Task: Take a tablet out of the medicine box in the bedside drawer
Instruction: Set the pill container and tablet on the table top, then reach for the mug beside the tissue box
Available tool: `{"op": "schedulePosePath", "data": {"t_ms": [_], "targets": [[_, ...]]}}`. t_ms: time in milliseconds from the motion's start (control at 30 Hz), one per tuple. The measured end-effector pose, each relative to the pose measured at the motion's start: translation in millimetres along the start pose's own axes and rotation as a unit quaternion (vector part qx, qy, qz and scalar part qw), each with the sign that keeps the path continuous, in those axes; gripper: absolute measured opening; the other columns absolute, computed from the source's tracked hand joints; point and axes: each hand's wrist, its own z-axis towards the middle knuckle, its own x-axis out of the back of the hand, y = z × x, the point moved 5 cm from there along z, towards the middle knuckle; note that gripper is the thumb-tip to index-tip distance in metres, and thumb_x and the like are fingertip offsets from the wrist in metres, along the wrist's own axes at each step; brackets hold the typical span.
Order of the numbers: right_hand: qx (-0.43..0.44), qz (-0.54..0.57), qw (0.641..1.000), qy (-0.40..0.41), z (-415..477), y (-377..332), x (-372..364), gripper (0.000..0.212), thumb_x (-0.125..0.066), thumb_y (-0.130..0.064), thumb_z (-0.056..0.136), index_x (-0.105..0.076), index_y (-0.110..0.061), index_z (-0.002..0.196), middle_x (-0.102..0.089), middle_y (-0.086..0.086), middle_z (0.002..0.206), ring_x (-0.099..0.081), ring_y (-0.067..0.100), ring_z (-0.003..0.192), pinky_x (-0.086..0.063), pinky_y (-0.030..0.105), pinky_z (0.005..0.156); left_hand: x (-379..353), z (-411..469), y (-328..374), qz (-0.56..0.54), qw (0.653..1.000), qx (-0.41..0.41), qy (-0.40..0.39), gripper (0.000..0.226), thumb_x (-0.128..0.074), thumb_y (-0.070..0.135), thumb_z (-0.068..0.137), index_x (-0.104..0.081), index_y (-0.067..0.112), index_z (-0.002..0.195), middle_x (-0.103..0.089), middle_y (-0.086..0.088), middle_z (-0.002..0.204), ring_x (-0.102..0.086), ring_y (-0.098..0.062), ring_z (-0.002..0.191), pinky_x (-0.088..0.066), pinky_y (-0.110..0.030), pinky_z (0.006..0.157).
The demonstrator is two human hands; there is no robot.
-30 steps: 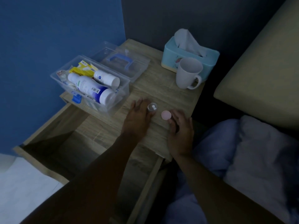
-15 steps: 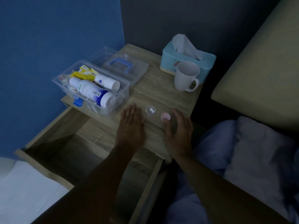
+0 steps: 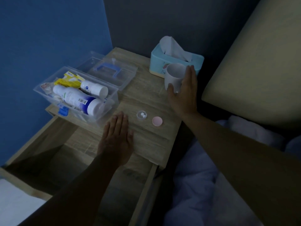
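The clear medicine box point(image 3: 112, 97) stands open on the left of the bedside table, with white bottles and a yellow packet inside. A small clear pill container point(image 3: 141, 115) holding two white tablets sits on the tabletop, its pink cap point(image 3: 157, 121) beside it to the right. My left hand point(image 3: 116, 139) lies flat and empty on the table's front edge, just left of the container. My right hand point(image 3: 183, 93) is at the white mug point(image 3: 173, 78), fingers spread along its right side and thumb at its base; a firm grip is not visible.
The box's clear lid point(image 3: 107, 70) with a blue handle lies behind it. A teal tissue box point(image 3: 156, 62) stands behind the mug. The drawer point(image 3: 40, 154) below is pulled open. A beige pillow point(image 3: 252, 70) and bedding point(image 3: 203, 185) lie to the right.
My right hand has left the pink cap and reached back to the mug. My left hand has drawn back from the pill container and lies flat.
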Motion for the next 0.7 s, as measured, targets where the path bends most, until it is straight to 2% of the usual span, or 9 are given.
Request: {"op": "schedulePosePath", "data": {"t_ms": [67, 200, 333, 467, 567, 700], "targets": [[-0.018, -0.009, 1.000, -0.001, 21, 0, -1, 0.090, -0.066, -0.033, 0.086, -0.013, -0.008, 0.155, -0.020, 0.012, 0.161, -0.021, 0.027, 0.148, -0.029, 0.044, 0.119, 1, 1, 0, -0.001, 1.000, 0.002, -0.004, 0.064, -0.017, 0.043, 0.101, -0.010, 0.013, 0.156, -0.007, -0.009, 0.165, -0.005, -0.022, 0.153, -0.006, -0.040, 0.124], [-0.095, -0.060, 0.994, 0.005, 47, 6, -7, 0.099, -0.072, -0.052, 0.071, -0.026, -0.012, 0.149, -0.036, 0.009, 0.143, -0.035, 0.027, 0.134, -0.042, 0.041, 0.103, 3, -1, 2, 0.014, 1.000, -0.004, -0.005, 0.066, -0.010, 0.045, 0.098, -0.011, 0.012, 0.156, -0.008, -0.010, 0.165, -0.005, -0.023, 0.153, -0.008, -0.041, 0.124], [-0.131, -0.091, 0.987, 0.009, 53, 10, -10, 0.088, -0.077, -0.059, 0.061, -0.049, -0.012, 0.130, -0.043, 0.009, 0.131, -0.043, 0.026, 0.123, -0.040, 0.031, 0.086, 4, -2, 4, 0.031, 0.999, -0.005, -0.005, 0.072, -0.003, 0.046, 0.094, -0.008, 0.012, 0.157, -0.005, -0.010, 0.165, -0.004, -0.023, 0.153, -0.005, -0.040, 0.124], [-0.149, -0.053, 0.987, 0.006, 56, 9, -7, 0.086, -0.084, -0.053, 0.059, -0.052, -0.011, 0.127, -0.044, 0.009, 0.130, -0.046, 0.025, 0.122, -0.046, 0.034, 0.093, 3, -2, 3, 0.016, 1.000, -0.005, -0.003, 0.068, -0.007, 0.044, 0.097, -0.009, 0.011, 0.157, -0.006, -0.010, 0.165, -0.004, -0.023, 0.153, -0.007, -0.042, 0.124], [-0.127, -0.033, 0.991, 0.000, 50, 3, -4, 0.087, -0.086, -0.051, 0.058, -0.052, -0.011, 0.128, -0.044, 0.008, 0.128, -0.047, 0.024, 0.121, -0.048, 0.035, 0.095, 3, -2, 3, 0.012, 1.000, -0.008, 0.006, 0.063, -0.015, 0.040, 0.100, -0.013, 0.010, 0.156, -0.010, -0.011, 0.165, -0.006, -0.024, 0.153, -0.010, -0.043, 0.123], [-0.095, 0.000, 0.995, -0.009, 32, -13, -2, 0.089, -0.086, -0.051, 0.058, -0.052, -0.013, 0.130, -0.044, 0.006, 0.125, -0.048, 0.021, 0.119, -0.045, 0.029, 0.090, 4, -3, 4, -0.007, 1.000, -0.004, 0.020, 0.062, -0.018, 0.038, 0.101, -0.018, 0.009, 0.155, -0.015, -0.012, 0.164, -0.011, -0.026, 0.152, -0.011, -0.043, 0.123]]}}
